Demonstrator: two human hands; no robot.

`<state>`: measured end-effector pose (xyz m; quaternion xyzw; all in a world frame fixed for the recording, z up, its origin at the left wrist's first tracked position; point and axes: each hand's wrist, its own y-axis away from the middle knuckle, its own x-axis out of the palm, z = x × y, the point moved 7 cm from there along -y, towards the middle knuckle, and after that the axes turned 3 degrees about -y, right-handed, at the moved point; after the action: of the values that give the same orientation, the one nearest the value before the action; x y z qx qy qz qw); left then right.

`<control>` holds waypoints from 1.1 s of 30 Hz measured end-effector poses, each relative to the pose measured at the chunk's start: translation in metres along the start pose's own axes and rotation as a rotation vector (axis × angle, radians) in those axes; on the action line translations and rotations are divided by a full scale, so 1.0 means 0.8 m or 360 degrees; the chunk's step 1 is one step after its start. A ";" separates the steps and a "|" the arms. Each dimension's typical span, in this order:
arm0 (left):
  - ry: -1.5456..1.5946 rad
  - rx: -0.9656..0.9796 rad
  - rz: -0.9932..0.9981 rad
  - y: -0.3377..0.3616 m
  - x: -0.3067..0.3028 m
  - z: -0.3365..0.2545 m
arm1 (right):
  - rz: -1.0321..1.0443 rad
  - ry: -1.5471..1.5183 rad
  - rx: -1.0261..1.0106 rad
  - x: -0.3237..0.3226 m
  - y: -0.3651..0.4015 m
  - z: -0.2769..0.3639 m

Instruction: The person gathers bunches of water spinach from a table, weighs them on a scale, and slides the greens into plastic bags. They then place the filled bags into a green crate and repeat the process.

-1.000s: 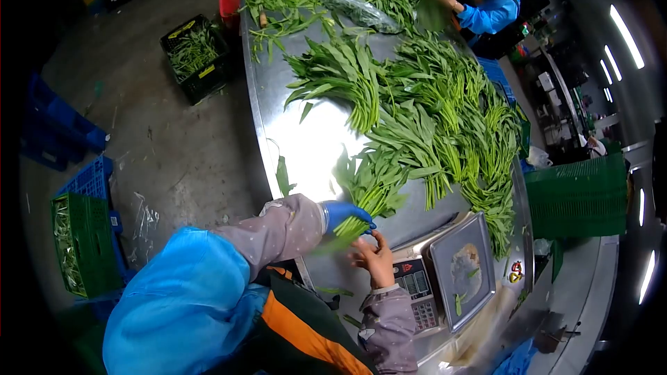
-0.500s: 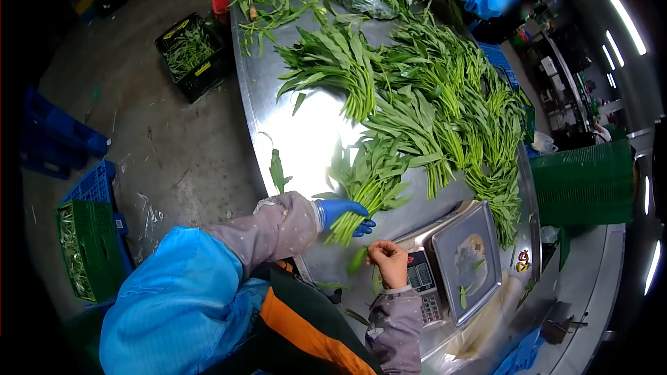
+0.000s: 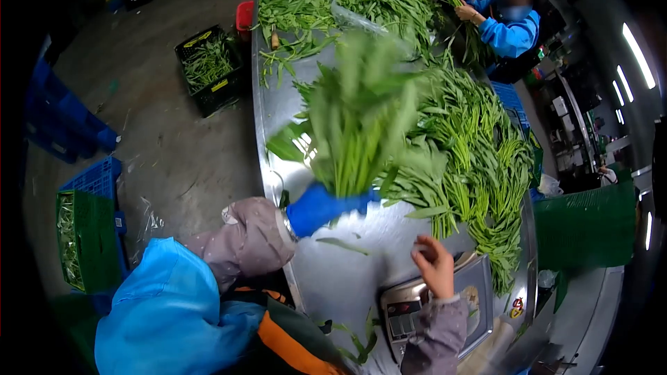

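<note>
A bunch of water spinach (image 3: 354, 132) is gripped near its stem ends by my left hand (image 3: 323, 210), in a blue glove. The bunch stands upright above the metal table, its leaves blurred by motion. My bare right hand (image 3: 434, 265) hovers by the digital scale (image 3: 401, 312), thumb and forefinger apart with nothing between them. My right sleeve covers part of the scale and its tray. To the right of the held bunch, a long heap of water spinach (image 3: 472, 146) lies on the table.
Loose leaves (image 3: 361, 340) lie near the table's front edge. A black crate of greens (image 3: 208, 62) and a green crate (image 3: 90, 243) stand on the floor at left. Green stacked crates (image 3: 583, 229) are at right. Across the table a person (image 3: 511, 31) holds greens.
My left hand has lifted the bunch and swung it upward, over where another bunch lay. My right hand has moved right, its pinch opened and the leaf gone from it. The view has shifted slightly.
</note>
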<state>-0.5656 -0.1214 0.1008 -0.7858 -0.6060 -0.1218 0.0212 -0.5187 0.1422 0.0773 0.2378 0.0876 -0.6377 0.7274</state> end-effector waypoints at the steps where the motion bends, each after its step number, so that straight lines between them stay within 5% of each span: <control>1: -0.0039 0.0054 -0.0178 -0.029 -0.015 -0.010 | -0.0008 -0.0103 -0.0051 0.000 -0.035 0.008; 4: 0.0372 0.0373 -0.0554 -0.133 -0.051 0.035 | -0.0201 -0.0330 -0.0238 0.001 -0.152 0.019; 6: -0.0347 -0.0094 -0.0889 -0.191 -0.084 0.131 | -0.0244 -0.0112 -0.0330 0.007 -0.234 0.005; 8: 0.0190 0.0001 -0.0843 -0.220 -0.077 0.185 | -0.0275 0.0013 -0.0279 0.022 -0.308 -0.026; 13: 0.0086 -0.0376 -0.0673 -0.254 -0.071 0.238 | -0.0246 0.0489 -0.0123 0.055 -0.397 -0.049; 16: 0.0350 -0.0066 -0.0649 -0.260 -0.062 0.209 | -0.0026 0.0342 -0.0026 0.085 -0.423 -0.068; 20: 0.0387 -0.0311 -0.0513 -0.277 -0.052 0.200 | 0.0248 0.0427 0.0126 0.123 -0.429 -0.070; 22: 0.0131 -0.0477 -0.0595 -0.283 -0.062 0.208 | 0.0336 0.1000 0.0010 0.135 -0.419 -0.053; 23: 0.0220 -0.0470 -0.0481 -0.288 -0.064 0.215 | 0.0140 0.0967 -0.0129 0.131 -0.395 -0.016; 26: 0.0537 -0.0550 -0.0250 -0.259 -0.073 0.196 | 0.0291 0.0755 -0.0668 0.138 -0.371 0.019; 29: 0.0805 -0.0535 -0.0046 -0.202 -0.084 0.133 | 0.0559 0.0183 -0.0111 0.152 -0.325 0.059; 30: 0.0983 -0.0587 0.0009 -0.186 -0.085 0.134 | 0.0567 -0.0227 -0.0066 0.160 -0.308 0.058; 31: 0.1147 -0.0780 0.0058 -0.170 -0.085 0.144 | 0.0518 -0.0814 0.0338 0.175 -0.295 0.025; 33: 0.1203 -0.1055 0.0139 -0.153 -0.088 0.196 | 0.0365 -0.1154 0.0593 0.206 -0.266 -0.019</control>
<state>-0.6733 -0.1278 -0.0805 -0.6759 -0.4513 -0.5826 -0.0064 -0.6940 -0.0125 -0.0568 0.1337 -0.3176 -0.6000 0.7220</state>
